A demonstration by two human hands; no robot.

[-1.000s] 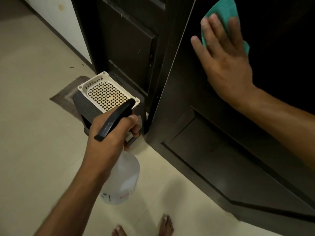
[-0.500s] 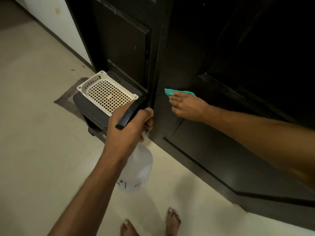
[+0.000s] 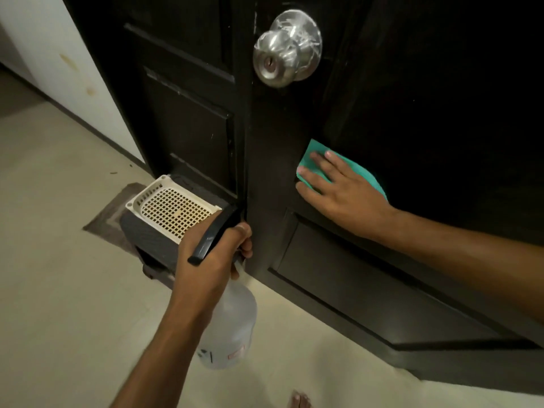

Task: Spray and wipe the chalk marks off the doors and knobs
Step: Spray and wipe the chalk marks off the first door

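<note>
Since half a second ago the right hand has slid its teal cloth up the dark door, fingers flat and pointing left, below the chalk-scribbled knob. Left hand grips the spray bottle (hanging upright, nozzle toward the door edge) beside a white basket.

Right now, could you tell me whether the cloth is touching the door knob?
No, the right hand presses the cloth flat on the door panel well below the knob.
</note>
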